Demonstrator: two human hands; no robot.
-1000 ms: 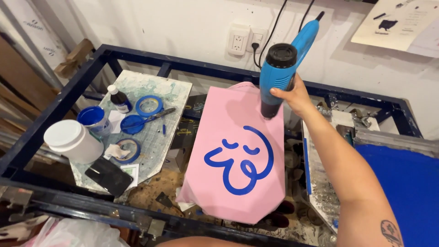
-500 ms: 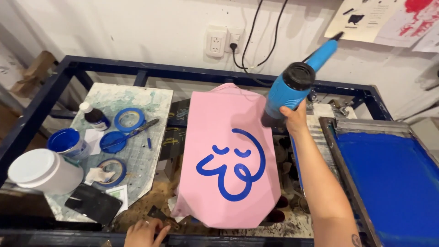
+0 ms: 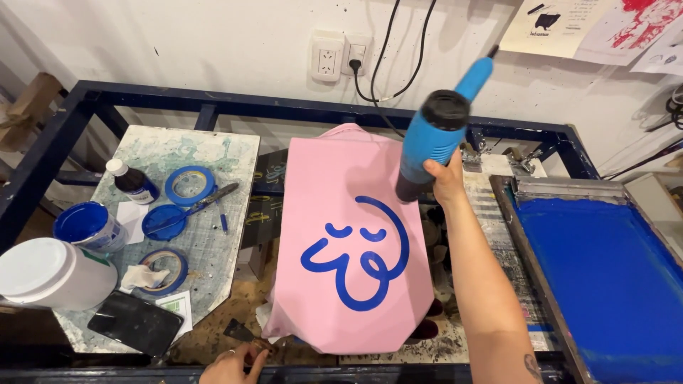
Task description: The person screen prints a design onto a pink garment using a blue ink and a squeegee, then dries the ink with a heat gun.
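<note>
Heat gun (image 3: 434, 139) now sits lower over the pink shirt (image 3: 352, 242) than half a second ago, nozzle nearer the blue print (image 3: 356, 259). Our right hand (image 3: 447, 179) grips its handle; our left hand (image 3: 231, 364) rests by the shirt's hem, grasp unclear.

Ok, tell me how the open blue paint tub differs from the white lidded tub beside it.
The open blue paint tub has no lid on and shows blue paint inside; the large white lidded tub is closed under a white lid. The blue tub looks smaller and stands farther back on the paint-stained board; the white tub stands at its near left corner. Both are round, upright containers.
</note>
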